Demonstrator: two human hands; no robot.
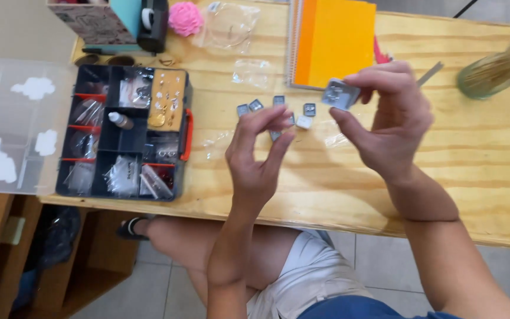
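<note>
**Small grey metal box pinched in right hand, above the table**

Small grey metal box (340,94) sits between thumb and fingertips of the right hand (392,124), held off the wooden table (473,153), just in front of the orange spiral notebook (332,41). Box is tilted, open face toward the camera; contents too small to tell.

Left hand (258,150) is raised beside it, thumb and forefinger curled toward each other near the tips. Cannot tell if anything is pinched between them; the tips overlap the boxes behind.

Relative to the notebook:
- Cluster of similar little grey boxes (278,109) lies on the table just in front of its near-left corner, partly hidden by the left hand's fingertips.
- Clear plastic baggies (249,71) lie just to its left; another (231,26) further back by its far-left side.
- Pink rose-shaped item (185,18) further left, at the far edge.
- Black compartment organiser (122,136) well to the left, red dividers and latch, holding bagged small parts, a small bottle and a tan card of earrings. Its clear lid (13,124) is swung open away from the notebook, overhanging the table edge.
- Jar of thin wooden sticks (500,68) well to its right, blurred.
- Thin grey strip (429,74) on the table just right of it, behind the right hand.
</note>
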